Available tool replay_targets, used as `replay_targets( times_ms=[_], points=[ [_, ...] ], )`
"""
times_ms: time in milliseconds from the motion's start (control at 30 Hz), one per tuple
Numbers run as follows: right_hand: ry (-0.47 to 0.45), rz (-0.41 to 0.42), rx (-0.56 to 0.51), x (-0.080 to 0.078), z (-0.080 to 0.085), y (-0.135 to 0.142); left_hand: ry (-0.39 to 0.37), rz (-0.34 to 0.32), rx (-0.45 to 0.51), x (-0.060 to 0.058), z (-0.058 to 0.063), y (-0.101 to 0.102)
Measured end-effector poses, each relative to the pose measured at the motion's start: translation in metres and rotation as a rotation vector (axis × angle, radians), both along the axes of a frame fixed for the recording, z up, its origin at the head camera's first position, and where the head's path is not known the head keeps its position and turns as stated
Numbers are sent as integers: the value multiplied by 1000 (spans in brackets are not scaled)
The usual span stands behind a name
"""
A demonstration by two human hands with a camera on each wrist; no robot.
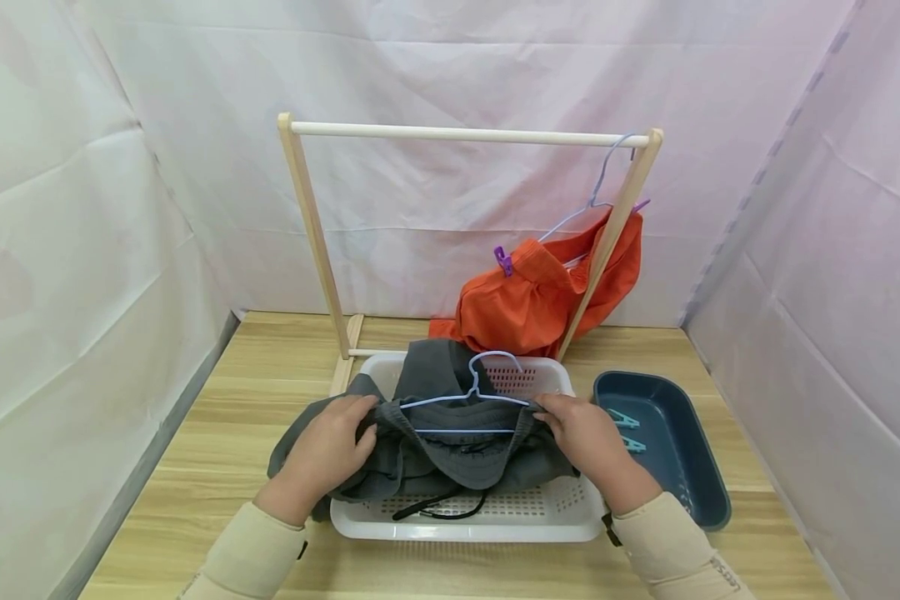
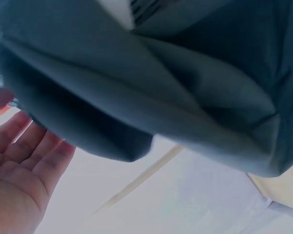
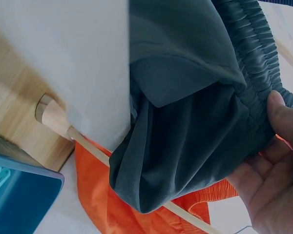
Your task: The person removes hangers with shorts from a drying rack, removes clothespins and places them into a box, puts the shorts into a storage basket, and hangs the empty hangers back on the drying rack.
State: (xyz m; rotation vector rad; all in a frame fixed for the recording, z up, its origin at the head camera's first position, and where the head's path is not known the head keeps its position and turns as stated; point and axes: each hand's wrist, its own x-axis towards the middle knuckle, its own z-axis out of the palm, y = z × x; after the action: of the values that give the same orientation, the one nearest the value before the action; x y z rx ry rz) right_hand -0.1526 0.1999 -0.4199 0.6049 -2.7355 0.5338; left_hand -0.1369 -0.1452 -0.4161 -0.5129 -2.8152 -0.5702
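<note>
Dark grey pants (image 1: 468, 467) with an elastic waistband (image 3: 256, 53) lie bunched over a white plastic basket (image 1: 465, 532). A light blue hanger (image 1: 476, 388) sits inside the waistband, its hook pointing up and away. My left hand (image 1: 330, 443) pinches the waistband's left end, while my right hand (image 1: 587, 435) pinches its right end near the hanger's tip. The right wrist view has the thumb on the gathered elastic and the fingers behind it. In the left wrist view, cloth fills the top and the left fingers (image 2: 27, 151) reach under its edge. A black drawstring (image 1: 450, 510) trails into the basket.
Behind the basket stands a wooden rack with a white rail (image 1: 450, 132). Orange pants (image 1: 521, 308) hang at its right end from another blue hanger with purple clips (image 1: 503, 261). On the right, a dark blue tray (image 1: 675, 442) holds teal clips (image 1: 630, 432). White cloth walls surround the table.
</note>
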Motion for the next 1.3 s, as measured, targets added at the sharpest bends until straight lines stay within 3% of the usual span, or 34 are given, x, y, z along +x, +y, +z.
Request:
replay_targets(
  times_ms=[367,633,833,1300],
  points=[
    [27,34,27,0,5,0,-11,-73,-25,-4,11,6],
    [5,48,44,-2,7,2,-18,-116,2,-11,10,12],
    [11,29,32,-2,7,4,67,-153,19,-12,11,16],
    [141,-9,-42,5,13,6,224,-142,47,-13,24,19]
  ],
)
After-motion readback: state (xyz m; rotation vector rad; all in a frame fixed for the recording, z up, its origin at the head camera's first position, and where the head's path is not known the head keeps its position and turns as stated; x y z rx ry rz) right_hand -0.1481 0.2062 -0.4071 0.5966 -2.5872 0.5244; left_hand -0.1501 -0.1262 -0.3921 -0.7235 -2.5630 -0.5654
